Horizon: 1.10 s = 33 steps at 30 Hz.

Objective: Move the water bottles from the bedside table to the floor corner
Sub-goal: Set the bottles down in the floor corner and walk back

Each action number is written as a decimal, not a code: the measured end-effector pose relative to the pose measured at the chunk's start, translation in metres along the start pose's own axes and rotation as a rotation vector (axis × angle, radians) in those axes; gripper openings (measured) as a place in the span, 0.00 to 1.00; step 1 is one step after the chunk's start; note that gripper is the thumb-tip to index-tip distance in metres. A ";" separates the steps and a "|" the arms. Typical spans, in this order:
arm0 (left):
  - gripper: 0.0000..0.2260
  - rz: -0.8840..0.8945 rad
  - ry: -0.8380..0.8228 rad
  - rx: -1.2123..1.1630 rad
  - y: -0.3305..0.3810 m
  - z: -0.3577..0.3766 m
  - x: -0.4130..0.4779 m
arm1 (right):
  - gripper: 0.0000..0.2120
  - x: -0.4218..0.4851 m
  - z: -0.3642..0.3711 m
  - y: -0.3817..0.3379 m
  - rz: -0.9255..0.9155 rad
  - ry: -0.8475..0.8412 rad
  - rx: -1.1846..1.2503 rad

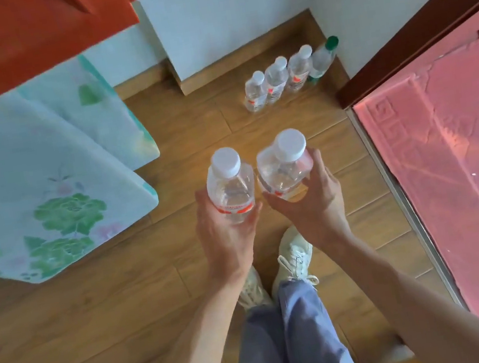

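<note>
Left hand (228, 234), right hand (311, 212) grip bottles (230, 187) (285, 172), seemingly upright.

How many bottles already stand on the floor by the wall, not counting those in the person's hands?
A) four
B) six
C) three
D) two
A: a row of four bottles stands on the floor by the wall, three white-capped and one green-capped bottle; the left hand and the right hand each hold another bottle.
</note>
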<state>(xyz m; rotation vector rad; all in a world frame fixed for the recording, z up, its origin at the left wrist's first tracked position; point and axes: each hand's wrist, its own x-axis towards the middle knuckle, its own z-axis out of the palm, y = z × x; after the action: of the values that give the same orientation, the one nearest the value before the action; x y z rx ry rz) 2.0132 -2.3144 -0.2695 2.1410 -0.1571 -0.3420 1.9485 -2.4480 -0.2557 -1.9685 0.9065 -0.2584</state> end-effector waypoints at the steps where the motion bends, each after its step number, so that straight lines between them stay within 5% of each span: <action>1: 0.29 0.003 -0.001 -0.002 -0.009 0.009 0.003 | 0.32 0.004 0.006 0.010 -0.002 0.005 -0.005; 16: 0.34 0.027 0.137 -0.004 -0.121 0.124 0.072 | 0.34 0.101 0.068 0.145 -0.027 0.088 -0.029; 33: 0.33 0.033 0.249 0.000 -0.186 0.198 0.188 | 0.41 0.216 0.155 0.198 -0.182 0.026 -0.114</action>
<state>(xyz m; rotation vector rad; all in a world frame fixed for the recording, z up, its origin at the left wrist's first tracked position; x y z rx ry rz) 2.1286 -2.4134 -0.5625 2.1579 -0.0490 -0.0541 2.0827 -2.5535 -0.5401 -2.1617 0.7729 -0.3433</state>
